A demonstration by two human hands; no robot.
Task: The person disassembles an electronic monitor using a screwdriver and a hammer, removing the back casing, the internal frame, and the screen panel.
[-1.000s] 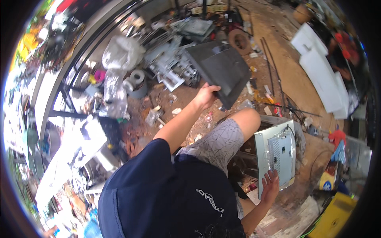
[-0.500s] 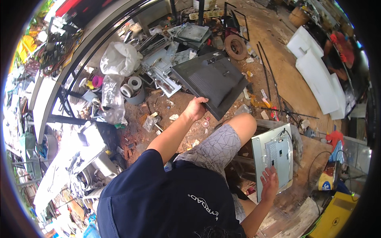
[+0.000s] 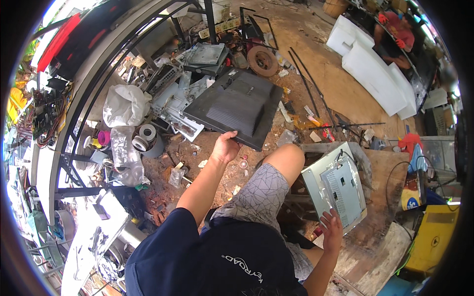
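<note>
My left hand (image 3: pixel 227 147) is closed on the near edge of a black plastic monitor back cover (image 3: pixel 239 101). The cover is held out over the scrap heap, vented outer side up. Beside my right knee leans a flat display panel (image 3: pixel 338 190) with a silvery metal back, perforated plate and a dark cable at its top. My right hand (image 3: pixel 332 229) is at the panel's near lower edge, fingers stretched out and apart. Whether its fingertips touch the panel I cannot tell.
Metal scrap (image 3: pixel 173 106) and a rusty disc (image 3: pixel 262 61) lie ahead. White foam blocks (image 3: pixel 377 79) stand far right, near another person (image 3: pixel 397 34) in red gloves. A yellow box (image 3: pixel 434 237) is at right; a black metal frame (image 3: pixel 74 172) rises at left. Thin black rods (image 3: pixel 311 86) cross the floor.
My view has swung, shifting the surroundings leftward. My left hand still holds the cover, which now lies flatter to view. The panel has tilted, and my right hand remains by its near edge.
</note>
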